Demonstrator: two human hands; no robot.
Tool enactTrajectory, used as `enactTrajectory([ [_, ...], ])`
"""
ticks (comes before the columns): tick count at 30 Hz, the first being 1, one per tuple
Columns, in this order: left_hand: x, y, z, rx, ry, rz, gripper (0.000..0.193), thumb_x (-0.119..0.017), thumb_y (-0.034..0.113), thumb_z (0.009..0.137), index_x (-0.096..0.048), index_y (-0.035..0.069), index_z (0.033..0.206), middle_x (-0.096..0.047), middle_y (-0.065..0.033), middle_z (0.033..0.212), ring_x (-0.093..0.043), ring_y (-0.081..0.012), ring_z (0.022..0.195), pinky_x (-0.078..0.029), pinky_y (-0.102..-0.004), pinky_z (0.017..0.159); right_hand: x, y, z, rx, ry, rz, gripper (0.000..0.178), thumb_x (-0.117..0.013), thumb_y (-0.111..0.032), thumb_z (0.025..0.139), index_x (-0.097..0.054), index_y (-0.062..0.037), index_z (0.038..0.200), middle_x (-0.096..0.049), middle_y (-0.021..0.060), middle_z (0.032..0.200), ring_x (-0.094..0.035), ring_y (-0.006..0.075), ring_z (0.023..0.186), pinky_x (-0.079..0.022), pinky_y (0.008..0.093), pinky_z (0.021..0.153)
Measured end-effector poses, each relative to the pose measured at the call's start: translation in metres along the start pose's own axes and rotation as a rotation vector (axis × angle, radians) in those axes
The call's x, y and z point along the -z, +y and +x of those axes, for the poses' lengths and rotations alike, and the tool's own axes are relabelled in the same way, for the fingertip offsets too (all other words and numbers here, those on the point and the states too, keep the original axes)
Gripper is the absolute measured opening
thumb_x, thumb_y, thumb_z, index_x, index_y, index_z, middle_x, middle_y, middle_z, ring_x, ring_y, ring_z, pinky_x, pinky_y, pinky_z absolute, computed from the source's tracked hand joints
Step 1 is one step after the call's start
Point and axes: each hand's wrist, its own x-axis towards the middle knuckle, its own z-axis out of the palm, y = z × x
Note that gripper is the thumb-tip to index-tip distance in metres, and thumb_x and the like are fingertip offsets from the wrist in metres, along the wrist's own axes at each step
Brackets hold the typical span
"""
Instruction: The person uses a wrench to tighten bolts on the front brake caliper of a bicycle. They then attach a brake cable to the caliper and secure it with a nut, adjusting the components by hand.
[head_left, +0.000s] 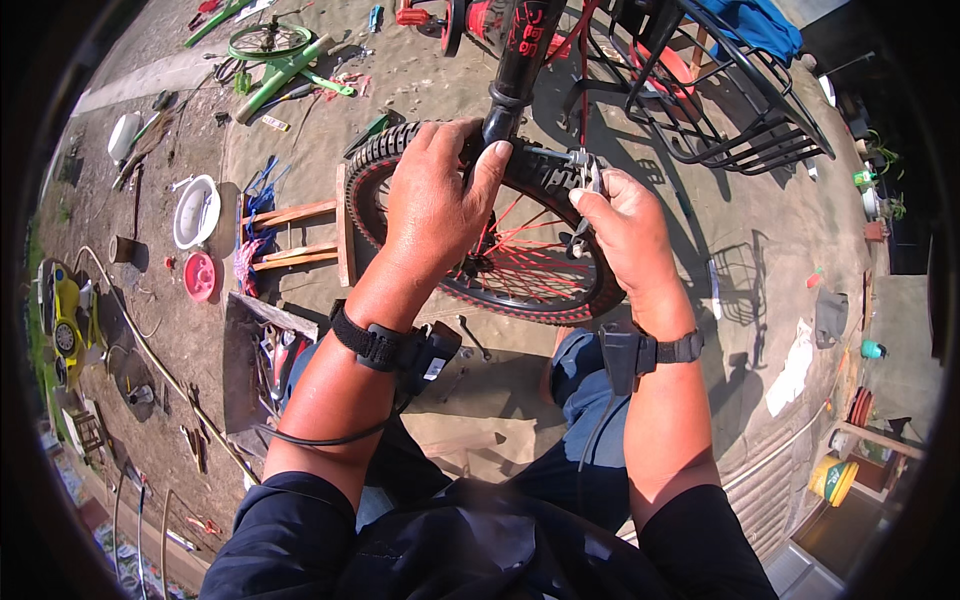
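Note:
A bicycle wheel with a knobby black tire point(376, 160) and red spokes point(515, 245) stands before me, below a black frame tube point(515, 75). My left hand point(435, 190) is closed over the top of the tire, its thumb against the tube's lower end; its fingertips are hidden. My right hand point(625, 220) pinches a small silvery metal part point(594, 180) between thumb and fingers beside the tire. A metal bolt point(553, 154) runs from the tube toward that part. The exact kind of the pinched part is hard to make out.
Left of the wheel is a wooden stool frame point(295, 212), then a white basin point(197, 212) and a pink bowl point(200, 276). A tool box point(262, 350) sits by my left leg, a wrench point(473, 338) between my legs. A black wire basket point(700, 95) is upper right.

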Motion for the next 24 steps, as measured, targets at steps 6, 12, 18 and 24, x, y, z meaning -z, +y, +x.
enactTrajectory([
  [6,-0.004,-0.003,-0.002,-0.051,0.0,-0.011,0.032,-0.074,0.02,0.09,-0.065,0.001,0.114,-0.063,-0.0164,0.091,-0.064,-0.0347,0.082,-0.051,-0.0431,0.074,-0.016,-0.007,0.003,-0.059,0.089,0.17,0.012,-0.063,-0.013,0.097,-0.065,-0.0017,0.101,-0.064,-0.002,0.088,-0.052,0.0033,0.072,-0.043,0.022,0.063],
  [12,-0.003,-0.002,-0.002,-0.025,-0.007,-0.043,0.032,-0.074,0.019,0.09,-0.065,0.0,0.115,-0.065,-0.0173,0.094,-0.066,-0.0353,0.085,-0.052,-0.0427,0.076,-0.02,-0.012,0.005,-0.089,0.16,0.135,0.012,-0.064,-0.015,0.097,-0.065,-0.0033,0.098,-0.059,-0.0053,0.08,-0.044,0.0011,0.062,-0.035,0.0213,0.054],
  [18,-0.001,-0.002,-0.001,0.012,-0.023,-0.043,0.033,-0.073,0.02,0.091,-0.065,0.0,0.116,-0.066,-0.0186,0.099,-0.067,-0.035,0.087,-0.053,-0.0418,0.078,-0.024,-0.009,0.011,-0.077,0.184,0.023,0.014,-0.064,-0.017,0.096,-0.065,-0.0035,0.095,-0.054,-0.0073,0.077,-0.038,0.001,0.063,-0.032,0.0216,0.054],
  [24,0.001,0.001,0.0,0.059,-0.073,-0.017,0.036,-0.074,0.019,0.092,-0.065,-0.002,0.12,-0.07,-0.019,0.103,-0.071,-0.0286,0.093,-0.054,-0.0365,0.084,-0.024,-0.003,0.012,-0.06,0.183,0.042,0.014,-0.065,-0.017,0.095,-0.066,-0.0032,0.097,-0.054,-0.0078,0.079,-0.038,0.0009,0.065,-0.032,0.0209,0.055],
])
